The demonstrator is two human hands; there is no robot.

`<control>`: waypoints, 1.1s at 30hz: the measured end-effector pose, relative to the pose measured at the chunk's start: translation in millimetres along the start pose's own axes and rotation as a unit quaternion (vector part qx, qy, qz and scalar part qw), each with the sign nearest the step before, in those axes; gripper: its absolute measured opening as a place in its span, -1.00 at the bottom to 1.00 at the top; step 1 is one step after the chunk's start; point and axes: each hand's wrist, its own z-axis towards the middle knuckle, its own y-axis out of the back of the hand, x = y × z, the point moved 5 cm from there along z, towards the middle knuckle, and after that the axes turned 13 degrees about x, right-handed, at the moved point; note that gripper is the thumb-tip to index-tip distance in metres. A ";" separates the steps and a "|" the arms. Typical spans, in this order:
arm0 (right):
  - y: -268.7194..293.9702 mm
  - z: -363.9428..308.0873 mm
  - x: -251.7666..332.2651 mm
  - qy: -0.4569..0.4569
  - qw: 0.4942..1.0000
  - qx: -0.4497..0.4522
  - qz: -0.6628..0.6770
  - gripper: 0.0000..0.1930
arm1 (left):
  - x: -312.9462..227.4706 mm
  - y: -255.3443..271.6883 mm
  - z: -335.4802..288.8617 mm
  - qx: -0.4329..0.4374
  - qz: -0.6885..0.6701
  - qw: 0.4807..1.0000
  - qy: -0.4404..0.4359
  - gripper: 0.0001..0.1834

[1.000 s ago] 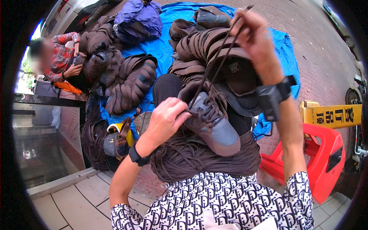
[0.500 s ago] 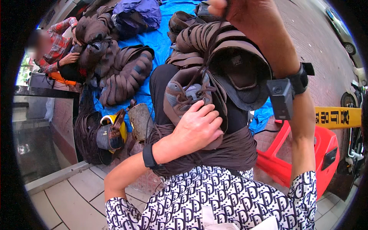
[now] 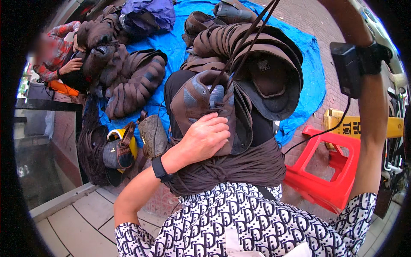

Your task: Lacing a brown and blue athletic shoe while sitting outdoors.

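head-worn fisheye, facing steeply down, close over lap

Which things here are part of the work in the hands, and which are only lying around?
In use: brown shoe under the left hand; dark laces pulled upward; bundle of brown laces on the lap.

Lying about: blue tarp, red stool, heap of brown shoes, yellow cap.

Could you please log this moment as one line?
left hand: holds brown shoe | right hand: out of frame | laces: taut upward
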 end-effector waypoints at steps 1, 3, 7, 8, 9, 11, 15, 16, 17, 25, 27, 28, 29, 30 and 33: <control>-2.7 -9.0 -1.8 0.003 0.998 -0.059 -0.021 -0.86 | 1.0 0.7 -1.3 -0.001 0.003 1.000 0.001 -0.79; 2.3 -14.6 4.5 0.014 0.999 -0.039 0.016 -0.87 | -3.0 3.1 0.0 -0.003 -0.006 1.000 -0.003 -0.81; -11.1 -32.3 14.1 -0.023 0.992 -0.120 -0.023 -0.86 | 1.4 24.7 6.7 -0.030 -0.188 0.982 -0.006 -0.86; -27.4 -30.1 5.8 -0.051 0.983 -0.124 0.123 -0.87 | 16.0 38.1 -1.8 -0.068 -0.272 0.955 0.100 -0.80; -29.7 -30.5 6.1 -0.046 0.981 -0.121 0.146 -0.87 | 18.5 62.2 4.3 -0.150 -0.317 0.924 0.152 -0.74; -37.5 -30.0 13.2 -0.045 0.976 -0.118 0.177 -0.87 | 23.1 99.3 27.1 -0.239 -0.254 0.921 0.174 -0.62; -33.2 -10.9 11.8 -0.009 0.978 -0.076 0.195 -0.88 | 36.0 94.8 86.0 0.005 -0.299 0.947 0.117 -0.72; -19.0 -11.8 4.1 0.010 0.988 -0.066 0.138 -0.85 | 35.8 81.8 92.9 0.123 -0.386 0.904 0.135 -0.80; -2.5 -22.0 -21.5 -0.014 0.986 -0.120 0.116 -0.83 | 29.4 82.7 88.7 0.071 -0.487 0.860 0.140 -0.76; -95.4 -142.8 -105.8 -0.169 0.967 -0.189 -0.028 -0.87 | 76.4 63.4 50.7 -0.189 -0.774 0.602 0.057 -0.73; -133.3 -137.0 -77.8 -0.031 0.977 -0.089 -0.190 -0.91 | 70.5 70.2 56.4 -0.186 -0.728 0.658 0.053 -0.56; -156.2 -133.7 -68.1 0.078 0.961 -0.026 -0.264 -0.92 | 68.1 74.1 56.0 -0.170 -0.685 0.706 0.049 -0.49; -166.2 -128.0 -65.2 -0.012 0.990 -0.012 -0.138 -0.92 | 65.6 75.0 56.5 -0.126 -0.590 0.793 0.086 -0.38; -172.0 -125.7 -62.2 -0.032 0.997 -0.006 -0.077 -0.89 | 58.9 74.4 58.1 -0.063 -0.480 0.868 0.108 -0.37; -167.9 -107.5 -54.5 0.032 0.994 -0.074 -0.076 -0.86 | 28.2 77.1 68.1 -0.087 -0.213 0.973 0.001 -0.35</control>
